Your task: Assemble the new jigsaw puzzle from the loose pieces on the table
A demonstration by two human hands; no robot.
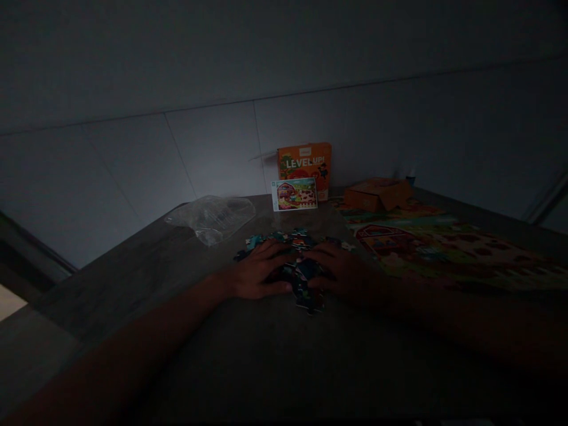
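Note:
A small heap of dark, colourful jigsaw puzzle pieces [306, 269] lies on the grey table [231, 367]. From the left, my left hand [260, 272] rests on the heap with its fingers spread. My right hand [339, 266] lies on the right side of the heap, its fingers also apart and pointing inward. Some pieces show between the two hands and beyond the fingertips; others are hidden under the palms. Just behind the heap, a picture card [295, 195] with a red barn leans against an orange puzzle box [306, 157] marked "LEVEL UP!".
A crumpled clear plastic bag [213, 216] lies at the back left. On the right, a large farm picture sheet [426, 242] is spread flat, with an orange box part [377, 195] on its far edge. A tiled wall [213, 148] borders the table's back. The light is dim.

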